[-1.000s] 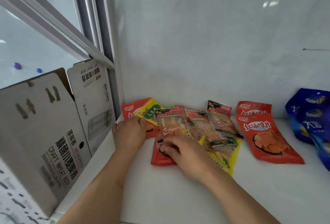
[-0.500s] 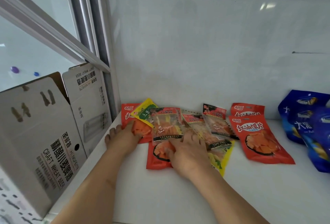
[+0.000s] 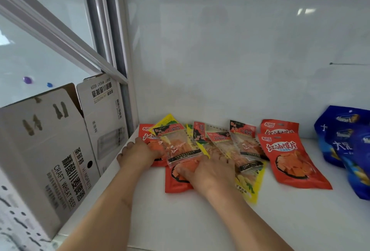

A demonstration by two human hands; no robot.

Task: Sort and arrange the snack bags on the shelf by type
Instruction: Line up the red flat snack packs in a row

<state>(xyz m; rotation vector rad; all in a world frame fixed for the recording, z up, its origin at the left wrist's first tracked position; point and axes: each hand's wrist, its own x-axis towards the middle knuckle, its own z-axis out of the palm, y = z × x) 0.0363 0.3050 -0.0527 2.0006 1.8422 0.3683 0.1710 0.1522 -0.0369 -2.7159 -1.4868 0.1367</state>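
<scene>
Left hand [image 3: 138,155]: fingers flat, pinning the red bag [image 3: 149,144], lower centre.
Right hand [image 3: 208,172]: fingers spread flat on pile [image 3: 220,146].
Tip: slide one type out, keeping the rest pinned.

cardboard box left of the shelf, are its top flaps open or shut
Open: the cardboard box has its top flaps standing up, brown inner side showing between them.

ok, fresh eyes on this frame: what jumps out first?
The jumble of overlapping snack packets against the back of the white shelf, with the left hand and right hand pressed on it. Right of the pile lies a red bag of orange slices, apart from it, with blue bags at the far right. A printed beer carton stands at the left.
</scene>
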